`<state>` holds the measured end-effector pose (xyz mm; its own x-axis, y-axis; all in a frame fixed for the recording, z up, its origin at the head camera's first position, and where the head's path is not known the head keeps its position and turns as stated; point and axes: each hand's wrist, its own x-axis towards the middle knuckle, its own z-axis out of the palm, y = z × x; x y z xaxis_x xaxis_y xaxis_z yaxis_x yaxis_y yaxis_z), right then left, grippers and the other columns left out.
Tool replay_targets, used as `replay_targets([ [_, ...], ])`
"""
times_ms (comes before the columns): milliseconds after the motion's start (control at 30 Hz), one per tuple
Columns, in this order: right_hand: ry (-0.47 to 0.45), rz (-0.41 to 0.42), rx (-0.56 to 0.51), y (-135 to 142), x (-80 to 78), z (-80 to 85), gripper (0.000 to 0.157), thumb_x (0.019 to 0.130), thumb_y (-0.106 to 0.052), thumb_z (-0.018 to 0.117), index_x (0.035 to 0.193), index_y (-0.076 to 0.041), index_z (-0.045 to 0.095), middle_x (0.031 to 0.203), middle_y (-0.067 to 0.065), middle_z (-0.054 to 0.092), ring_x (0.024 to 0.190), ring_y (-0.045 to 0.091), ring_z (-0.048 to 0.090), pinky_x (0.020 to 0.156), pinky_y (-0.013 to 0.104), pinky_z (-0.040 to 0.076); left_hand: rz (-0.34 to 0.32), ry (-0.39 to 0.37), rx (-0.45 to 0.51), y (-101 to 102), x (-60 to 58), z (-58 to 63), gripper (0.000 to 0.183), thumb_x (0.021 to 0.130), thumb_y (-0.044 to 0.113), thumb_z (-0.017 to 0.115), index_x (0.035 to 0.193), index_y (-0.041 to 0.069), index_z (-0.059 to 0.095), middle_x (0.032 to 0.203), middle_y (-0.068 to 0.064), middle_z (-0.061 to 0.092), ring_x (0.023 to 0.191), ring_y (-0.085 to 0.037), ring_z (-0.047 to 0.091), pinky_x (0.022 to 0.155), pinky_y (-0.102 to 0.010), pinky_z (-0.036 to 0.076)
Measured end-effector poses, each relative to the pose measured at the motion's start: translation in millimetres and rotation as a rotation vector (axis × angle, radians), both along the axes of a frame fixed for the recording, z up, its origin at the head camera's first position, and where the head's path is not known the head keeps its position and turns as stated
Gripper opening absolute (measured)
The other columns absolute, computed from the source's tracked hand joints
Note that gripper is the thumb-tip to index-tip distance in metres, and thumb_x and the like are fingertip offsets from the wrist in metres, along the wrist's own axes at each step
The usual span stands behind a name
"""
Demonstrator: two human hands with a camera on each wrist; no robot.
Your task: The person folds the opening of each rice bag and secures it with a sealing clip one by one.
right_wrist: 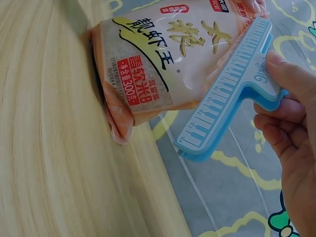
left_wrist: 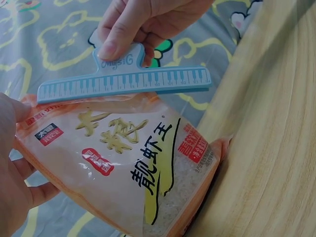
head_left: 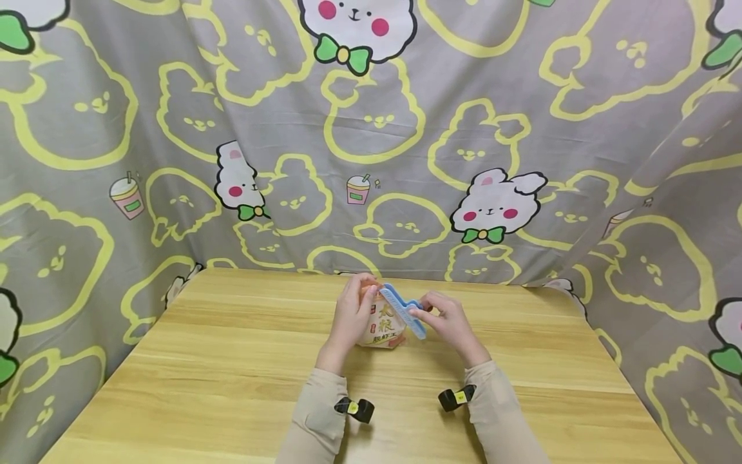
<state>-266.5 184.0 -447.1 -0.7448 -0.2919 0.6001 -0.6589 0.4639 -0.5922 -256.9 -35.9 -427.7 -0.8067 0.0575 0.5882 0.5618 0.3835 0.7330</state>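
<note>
A small orange-and-white bag of rice point(head_left: 384, 325) stands on the table, grains showing through its clear lower part point(left_wrist: 182, 192). My left hand point(head_left: 352, 312) holds the bag by its upper left side, thumb in front and fingers behind it. Along the bag's top edge lies a long blue bag clip point(left_wrist: 123, 85) with a piano-key ruler print, slanting down to the right in the head view. Its far end point(right_wrist: 195, 140) sticks out past the bag. With thumb and fingers, my right hand point(head_left: 452, 322) pinches the clip's handle point(right_wrist: 264, 86). Whether the clip's jaws grip the bag, I cannot tell.
The wooden table point(head_left: 232, 361) reaches back to a grey curtain point(head_left: 394, 180) printed with cartoon animals, which also hangs at both sides. A black camera on a strap point(head_left: 355, 408) sits on the left wrist, another black camera point(head_left: 455, 398) on the right.
</note>
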Motion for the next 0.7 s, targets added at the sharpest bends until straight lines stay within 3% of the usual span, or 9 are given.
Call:
replay_targets([
  [200, -0.004, -0.006, -0.016, -0.4, 0.0, -1.3, 0.012, 0.082, 0.0, 0.074, 0.077, -0.006, 0.065, 0.075, 0.008, 0.064, 0.07, 0.011, 0.052, 0.06, 0.022, 0.042, 0.024, 0.009, 0.002, 0.6, -0.4, 0.3, 0.021, 0.102, 0.019, 0.051, 0.116, 0.005, 0.054, 0.113, -0.013, 0.063, 0.11, -0.027, 0.066, 0.099, -0.045, 0.051],
  [433, -0.02, -0.006, -0.044, -1.7, 0.2, -0.8, 0.012, 0.084, -0.012, 0.075, 0.079, -0.018, 0.066, 0.078, -0.004, 0.065, 0.073, 0.003, 0.053, 0.062, 0.021, 0.045, 0.033, 0.029, -0.001, 1.4, -0.1, 0.1, 0.019, 0.101, 0.018, 0.052, 0.115, 0.006, 0.054, 0.111, -0.012, 0.065, 0.106, -0.027, 0.067, 0.096, -0.045, 0.052],
  [700, 0.017, 0.03, -0.053, -2.1, -0.9, -1.3, 0.011, 0.084, -0.011, 0.075, 0.08, -0.015, 0.065, 0.076, -0.002, 0.063, 0.072, 0.007, 0.052, 0.062, 0.021, 0.044, 0.04, 0.016, -0.007, 1.7, 0.4, 0.6, 0.018, 0.101, 0.018, 0.052, 0.115, 0.007, 0.055, 0.11, -0.012, 0.065, 0.107, -0.026, 0.067, 0.097, -0.044, 0.052],
])
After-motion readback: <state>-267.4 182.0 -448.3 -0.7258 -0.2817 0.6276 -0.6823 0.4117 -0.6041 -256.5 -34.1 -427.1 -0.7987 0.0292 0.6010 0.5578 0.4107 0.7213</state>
